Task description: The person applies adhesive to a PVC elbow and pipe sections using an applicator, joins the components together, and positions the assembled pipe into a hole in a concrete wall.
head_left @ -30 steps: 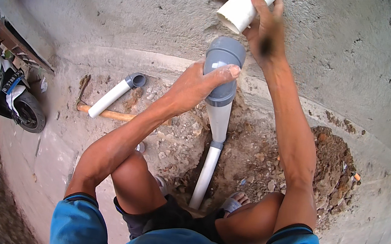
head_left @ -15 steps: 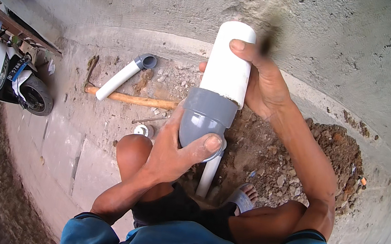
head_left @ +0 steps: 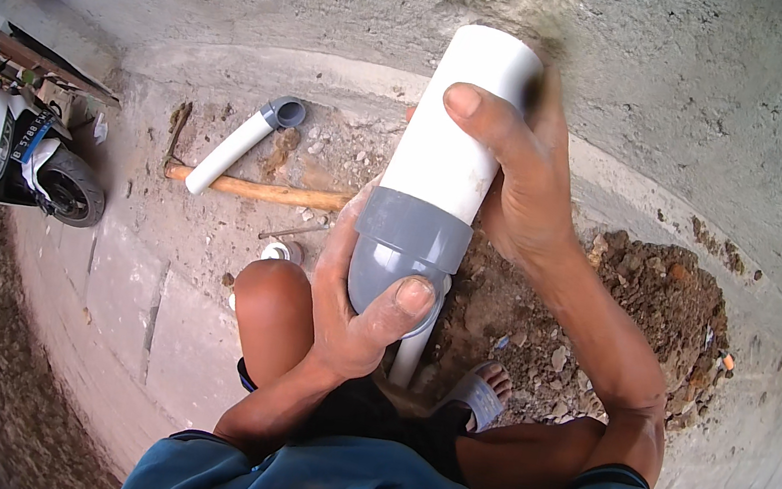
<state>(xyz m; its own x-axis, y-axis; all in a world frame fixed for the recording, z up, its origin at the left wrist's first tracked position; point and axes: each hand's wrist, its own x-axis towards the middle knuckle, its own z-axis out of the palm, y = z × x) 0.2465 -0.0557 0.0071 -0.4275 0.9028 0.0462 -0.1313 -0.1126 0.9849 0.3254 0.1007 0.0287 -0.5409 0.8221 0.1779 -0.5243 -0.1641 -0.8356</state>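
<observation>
My left hand wraps round a grey plastic pipe elbow, its thumb pressed on the rounded bend. A short, wide white pipe stands in the elbow's collar, its lower end inside the socket. Gripping that white pipe from the right is my right hand, thumb across the front and most fingers hidden behind. Both pieces are held up before me, leaning slightly right at the top. Below the elbow, a thinner white pipe shows partly, going down toward the soil between my legs.
A thinner white pipe with a grey elbow lies across a wooden tool handle. By my left knee stands a small white container. Dug soil and rubble heap at right, beneath a rough concrete wall. A motorbike is parked far left.
The white pipe's lower end now sits straight in the grey collar, where before it stood askew at the rim. My right hand has shifted slightly, and the pipe's top leans farther right.
</observation>
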